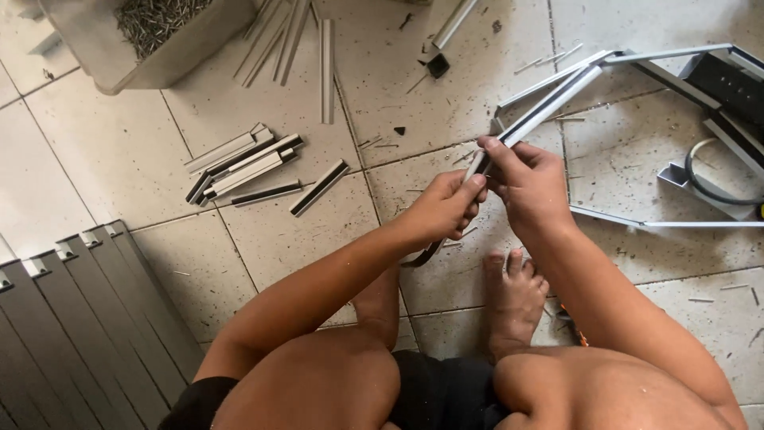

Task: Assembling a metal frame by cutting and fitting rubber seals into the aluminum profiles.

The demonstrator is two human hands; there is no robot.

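A long pale aluminium strip (549, 103) with a dark rubber seal slants from the upper right down to my hands. My right hand (527, 181) grips it near its lower end, thumb and fingers closed round it. My left hand (442, 209) is closed on the strip's lower part, where the black seal (422, 255) curls out below the palm. Both hands touch each other above my bare foot (513, 299) on the tiled floor (119, 151).
Short cut strips (243, 167) lie in a heap to the left, with one more piece (319, 187) beside them. Longer profiles (326, 68) lie further up. A bin of small metal pieces (151, 36) stands top left. Grey slats (79, 318) lie bottom left, a metal frame (700, 87) at right.
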